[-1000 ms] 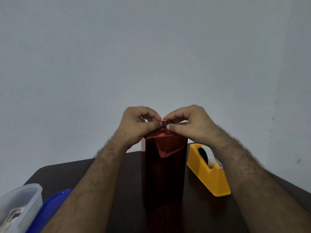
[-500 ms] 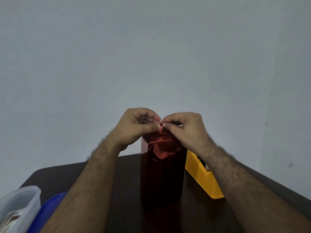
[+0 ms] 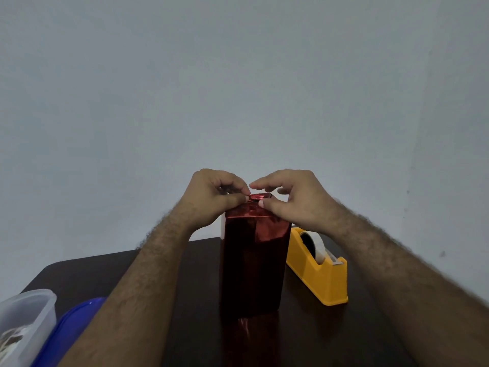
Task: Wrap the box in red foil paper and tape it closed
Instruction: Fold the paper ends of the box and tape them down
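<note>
The box (image 3: 254,263) stands upright on the dark worktop (image 3: 330,337), its sides already covered in red foil paper (image 3: 251,211), with a sliver of white still bare at its upper left edge. What remains, I judge, is closing and taping the top. The left hand (image 3: 211,197) pinches the foil flap at the box's top; the right hand (image 3: 296,200) presses it with the thumb, fingers looser than a second ago. The yellow tape dispenser (image 3: 317,271) sits just right of the box.
</note>
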{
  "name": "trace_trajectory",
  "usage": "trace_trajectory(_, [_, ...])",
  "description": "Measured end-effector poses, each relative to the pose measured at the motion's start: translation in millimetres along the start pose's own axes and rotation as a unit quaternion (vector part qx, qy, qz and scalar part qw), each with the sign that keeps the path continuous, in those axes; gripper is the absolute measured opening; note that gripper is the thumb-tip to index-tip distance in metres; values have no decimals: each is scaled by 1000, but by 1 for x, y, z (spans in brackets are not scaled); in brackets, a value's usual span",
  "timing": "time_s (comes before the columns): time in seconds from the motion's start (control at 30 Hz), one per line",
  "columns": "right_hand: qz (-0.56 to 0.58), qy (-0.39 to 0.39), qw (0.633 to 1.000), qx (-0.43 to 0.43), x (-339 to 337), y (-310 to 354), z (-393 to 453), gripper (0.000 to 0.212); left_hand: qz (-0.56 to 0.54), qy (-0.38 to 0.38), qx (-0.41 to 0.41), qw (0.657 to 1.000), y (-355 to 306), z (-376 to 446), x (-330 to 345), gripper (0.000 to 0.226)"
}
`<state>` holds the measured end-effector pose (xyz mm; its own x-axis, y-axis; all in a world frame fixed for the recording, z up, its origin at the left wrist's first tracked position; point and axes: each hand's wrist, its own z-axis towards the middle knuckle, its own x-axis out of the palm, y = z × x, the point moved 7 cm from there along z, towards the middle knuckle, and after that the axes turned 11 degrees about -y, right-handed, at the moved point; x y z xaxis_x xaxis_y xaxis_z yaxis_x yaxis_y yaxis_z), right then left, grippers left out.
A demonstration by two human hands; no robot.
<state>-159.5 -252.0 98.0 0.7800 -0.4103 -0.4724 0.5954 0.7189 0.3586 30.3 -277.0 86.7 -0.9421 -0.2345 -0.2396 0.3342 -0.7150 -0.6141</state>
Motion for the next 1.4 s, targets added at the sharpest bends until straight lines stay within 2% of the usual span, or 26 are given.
trace_trajectory(0.13, [-116,5,991,-61,0,12,0,22,25,17,14,999,-3,1,-2,18])
trace_trajectory(0.27, [-76,-2,995,-63,0,18,-9,22,46,26,35,998,-6,3,-2,19])
trace_trajectory(0.37, [-80,7,995,-58,2,24,-16,46,51,19,44,998,-8,3,-3,19])
trace_trajectory(0.43, [-140,25,988,-67,7,26,-19,66,55,20,46,997,-8,2,-3,20])
trace_trajectory(0.47, [-167,30,983,-71,10,26,-19,68,56,21,48,997,-8,3,-4,20])
trace_trajectory(0.6, [-142,13,989,-49,10,22,-19,59,53,24,47,997,-6,3,-6,22])
trace_trajectory(0.77, [-114,12,993,-37,10,21,-24,57,3,71,20,997,-1,4,-7,14])
trace_trajectory(1.03, [-132,34,989,-56,15,24,-24,53,-54,127,11,990,1,1,-6,15])
trace_trajectory(1.17, [-125,15,990,-57,13,19,-26,49,-71,128,5,989,3,0,-4,28])
trace_trajectory(1.4, [-92,2,994,-63,14,15,-30,46,-89,67,-26,993,6,2,0,22])
